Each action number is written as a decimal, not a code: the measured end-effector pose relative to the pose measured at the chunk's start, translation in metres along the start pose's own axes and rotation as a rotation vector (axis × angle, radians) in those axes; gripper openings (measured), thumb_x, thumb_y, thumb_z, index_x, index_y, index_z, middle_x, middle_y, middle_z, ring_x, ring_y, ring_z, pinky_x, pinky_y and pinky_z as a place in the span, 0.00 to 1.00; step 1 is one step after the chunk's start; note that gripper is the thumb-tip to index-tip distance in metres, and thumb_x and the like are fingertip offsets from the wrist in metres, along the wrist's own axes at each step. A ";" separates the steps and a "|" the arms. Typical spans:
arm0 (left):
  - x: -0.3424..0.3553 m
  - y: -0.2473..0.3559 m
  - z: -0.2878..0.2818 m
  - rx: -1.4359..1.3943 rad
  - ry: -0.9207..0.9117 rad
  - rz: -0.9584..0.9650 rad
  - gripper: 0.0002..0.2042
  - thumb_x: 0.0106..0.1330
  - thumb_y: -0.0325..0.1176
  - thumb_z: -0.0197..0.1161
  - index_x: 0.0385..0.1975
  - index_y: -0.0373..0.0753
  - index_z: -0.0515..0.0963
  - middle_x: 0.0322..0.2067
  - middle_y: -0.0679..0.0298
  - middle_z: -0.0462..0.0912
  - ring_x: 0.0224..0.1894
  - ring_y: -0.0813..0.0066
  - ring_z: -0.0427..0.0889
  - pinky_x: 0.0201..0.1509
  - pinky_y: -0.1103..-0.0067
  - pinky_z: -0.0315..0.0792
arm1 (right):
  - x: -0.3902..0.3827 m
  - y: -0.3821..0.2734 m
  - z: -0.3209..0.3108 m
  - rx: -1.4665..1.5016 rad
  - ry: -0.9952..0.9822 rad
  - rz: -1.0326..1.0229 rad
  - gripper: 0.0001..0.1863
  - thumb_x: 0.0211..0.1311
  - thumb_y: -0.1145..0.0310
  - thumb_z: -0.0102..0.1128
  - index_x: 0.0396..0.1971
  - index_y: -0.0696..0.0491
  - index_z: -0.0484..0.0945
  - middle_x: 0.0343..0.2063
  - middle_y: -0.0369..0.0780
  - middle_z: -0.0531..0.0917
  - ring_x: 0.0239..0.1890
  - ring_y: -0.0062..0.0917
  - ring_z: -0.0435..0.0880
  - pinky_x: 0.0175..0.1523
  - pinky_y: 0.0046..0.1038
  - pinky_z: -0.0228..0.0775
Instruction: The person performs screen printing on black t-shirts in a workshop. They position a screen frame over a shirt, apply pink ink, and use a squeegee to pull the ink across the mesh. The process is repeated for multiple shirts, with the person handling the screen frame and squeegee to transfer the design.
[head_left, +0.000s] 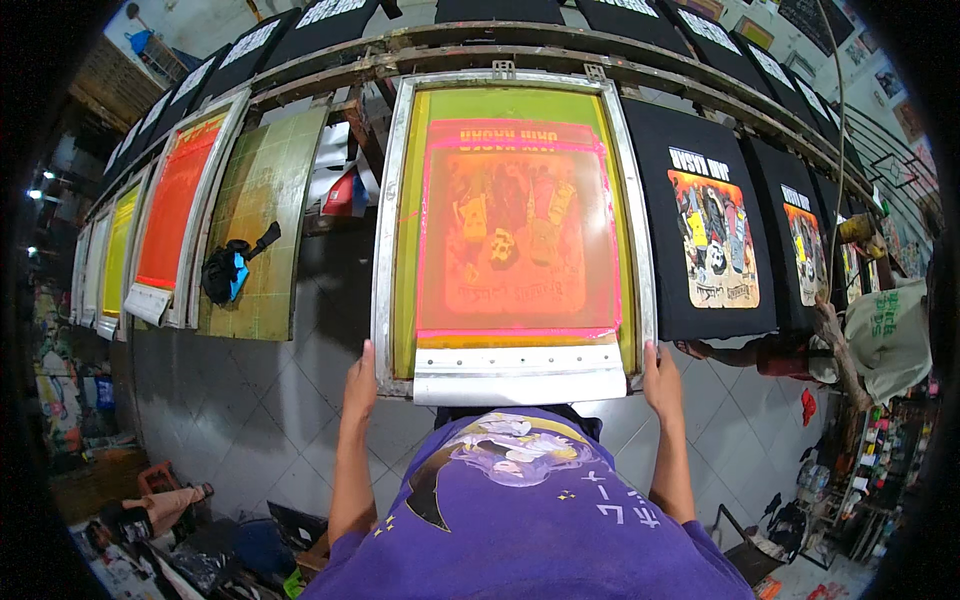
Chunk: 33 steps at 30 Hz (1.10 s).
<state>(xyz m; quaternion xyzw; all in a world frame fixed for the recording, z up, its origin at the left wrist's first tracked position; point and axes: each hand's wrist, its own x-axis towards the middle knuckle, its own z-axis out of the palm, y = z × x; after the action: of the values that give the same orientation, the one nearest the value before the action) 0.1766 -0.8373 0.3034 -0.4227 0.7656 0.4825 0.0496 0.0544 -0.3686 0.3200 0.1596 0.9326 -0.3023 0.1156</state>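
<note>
My left hand (360, 385) and my right hand (662, 385) grip the two sides of an aluminium screen-printing frame (397, 230) near its lower corners. Its mesh (515, 235) is pink inside a yellow-green border, with a colourful design showing through it. A metal bar (517, 388) runs along its near end, just above my purple printed shirt. Directly right of the frame, a black T-shirt on a board (710, 225) bears a multicoloured print. To the left, a greenish board (260, 170) carries a dark bundle (225, 270) with a blue piece.
More screens (170, 210) hang at left and more printed black shirts (800, 230) line the right. A rail (450, 50) runs behind, with further shirts beyond. Another person's limb (780, 355) shows at right beside a pale bag (890, 335). Clutter (160, 510) lies at lower left.
</note>
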 end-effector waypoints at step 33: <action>-0.155 -0.062 -0.175 -0.553 0.601 -0.010 0.40 0.74 0.62 0.48 0.70 0.30 0.62 0.67 0.51 0.68 0.65 0.56 0.71 0.68 0.65 0.65 | -0.043 -0.168 0.097 0.562 -0.233 -0.301 0.42 0.61 0.33 0.58 0.54 0.62 0.76 0.39 0.56 0.85 0.43 0.46 0.86 0.49 0.40 0.75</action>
<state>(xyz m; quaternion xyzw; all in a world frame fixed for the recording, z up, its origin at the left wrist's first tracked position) 0.3767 -0.8925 0.4279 -0.5460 0.5852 0.5249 -0.2897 0.0437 -0.5656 0.3454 0.0101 0.8065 -0.5773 0.1271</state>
